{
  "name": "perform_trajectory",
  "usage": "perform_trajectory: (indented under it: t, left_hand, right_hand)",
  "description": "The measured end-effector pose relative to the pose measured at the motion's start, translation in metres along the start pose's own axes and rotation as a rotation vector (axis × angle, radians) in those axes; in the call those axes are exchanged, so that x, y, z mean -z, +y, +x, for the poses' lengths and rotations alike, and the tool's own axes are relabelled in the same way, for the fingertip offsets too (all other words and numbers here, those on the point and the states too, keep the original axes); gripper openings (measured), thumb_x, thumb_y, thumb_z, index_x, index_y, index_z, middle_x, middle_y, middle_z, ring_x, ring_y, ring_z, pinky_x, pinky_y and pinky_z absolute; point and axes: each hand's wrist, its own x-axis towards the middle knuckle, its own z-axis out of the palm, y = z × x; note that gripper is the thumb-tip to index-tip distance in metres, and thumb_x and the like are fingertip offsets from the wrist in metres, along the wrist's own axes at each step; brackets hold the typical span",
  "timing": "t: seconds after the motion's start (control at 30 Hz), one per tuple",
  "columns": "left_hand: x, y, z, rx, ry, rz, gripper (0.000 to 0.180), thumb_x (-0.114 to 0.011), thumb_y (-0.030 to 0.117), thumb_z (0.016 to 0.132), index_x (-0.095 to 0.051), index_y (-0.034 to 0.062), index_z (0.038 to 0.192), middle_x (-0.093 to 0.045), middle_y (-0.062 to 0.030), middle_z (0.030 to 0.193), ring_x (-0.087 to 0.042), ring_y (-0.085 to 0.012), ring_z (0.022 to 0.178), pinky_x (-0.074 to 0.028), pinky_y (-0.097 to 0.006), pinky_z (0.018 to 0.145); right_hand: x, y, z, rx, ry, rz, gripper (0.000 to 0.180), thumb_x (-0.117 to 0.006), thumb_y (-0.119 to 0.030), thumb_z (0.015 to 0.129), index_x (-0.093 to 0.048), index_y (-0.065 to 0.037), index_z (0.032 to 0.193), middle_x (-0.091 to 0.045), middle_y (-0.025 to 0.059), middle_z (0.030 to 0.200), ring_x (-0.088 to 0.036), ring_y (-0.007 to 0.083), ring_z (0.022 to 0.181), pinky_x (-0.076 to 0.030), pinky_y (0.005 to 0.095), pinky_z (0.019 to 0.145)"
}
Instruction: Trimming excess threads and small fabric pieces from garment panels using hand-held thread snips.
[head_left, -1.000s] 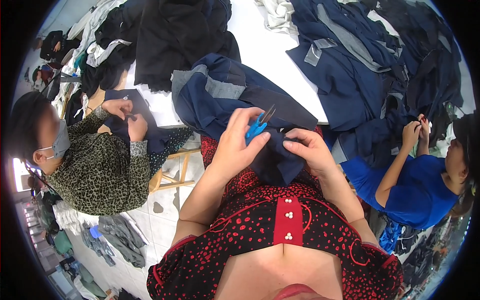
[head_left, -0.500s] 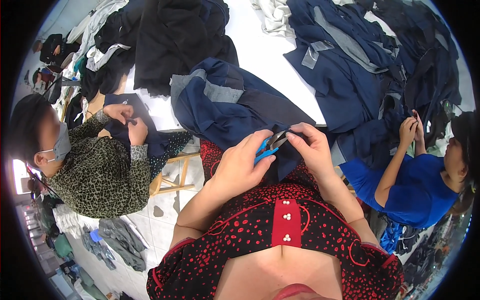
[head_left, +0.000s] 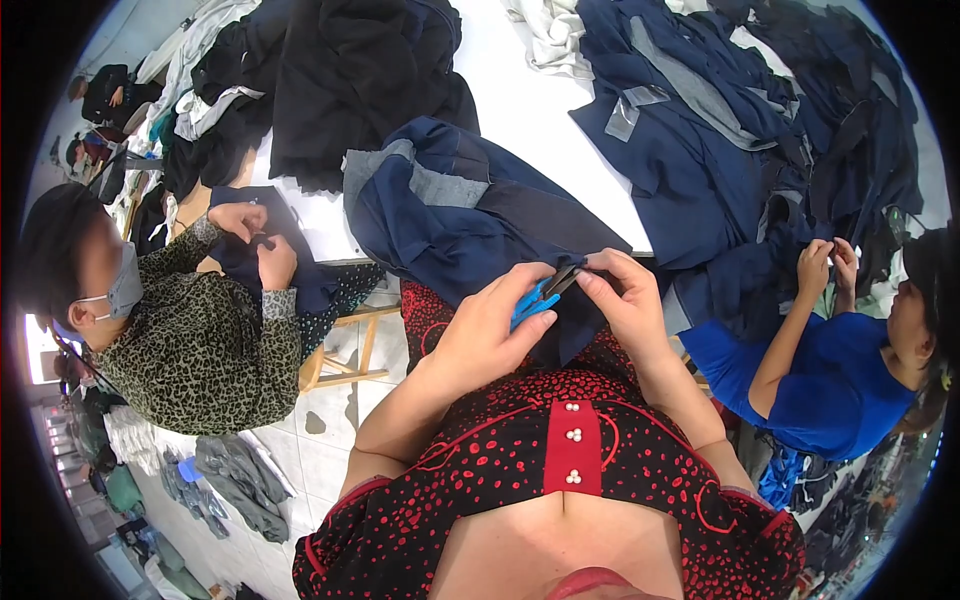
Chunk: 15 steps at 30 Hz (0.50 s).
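Note:
A navy garment [head_left: 470, 235] with a grey inner patch lies over the near edge of the white table and hangs down to my lap. My left hand [head_left: 492, 318] is closed around small thread snips [head_left: 535, 305] with blue handles. Their dark blades lie close together and point toward my right fingers, against the cloth. Between its thumb and fingers, my right hand [head_left: 622, 300] pinches an edge of the navy garment right by the blade tips. Any thread there is too small to make out.
A black cloth pile [head_left: 365, 95] is on the table at the far left, navy garments [head_left: 665, 170] at the far right. One person in a leopard-print top [head_left: 210, 340] works at my left, another in a blue shirt [head_left: 830, 370] at my right. A wooden stool [head_left: 345, 375] stands left.
The snips' blades, spread before, have come together at the cloth edge. My hands stay in nearly the same place. The person at right has lowered a hand slightly.

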Motion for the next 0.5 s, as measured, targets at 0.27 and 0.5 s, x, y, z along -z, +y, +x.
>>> perform_trajectory:
  t: [0.27, 0.5]
  left_hand:
    - [0.000, -0.006, 0.000, 0.122, -0.073, -0.242, 0.035, -0.059, 0.015, 0.083, -0.048, 0.0027, 0.115, -0.059, -0.0165, 0.095, -0.061, -0.0308, 0.087, -0.047, -0.034, 0.076]
    - [-0.004, -0.008, 0.000, -0.133, 0.102, 0.116, 0.040, -0.064, 0.012, 0.078, -0.050, 0.0037, 0.114, -0.058, -0.0151, 0.101, -0.060, -0.0327, 0.087, -0.049, -0.037, 0.072]
  right_hand:
    - [-0.002, 0.004, 0.003, 0.037, -0.088, 0.234, 0.011, -0.058, -0.007, 0.084, -0.058, 0.002, 0.092, -0.062, 0.0113, 0.101, -0.056, 0.0141, 0.091, -0.043, 0.0259, 0.082]
    - [-0.005, 0.003, -0.001, -0.160, -0.010, 0.371, 0.012, -0.057, -0.010, 0.089, -0.057, 0.001, 0.092, -0.056, -0.0011, 0.084, -0.049, 0.0044, 0.080, -0.041, 0.0193, 0.071]
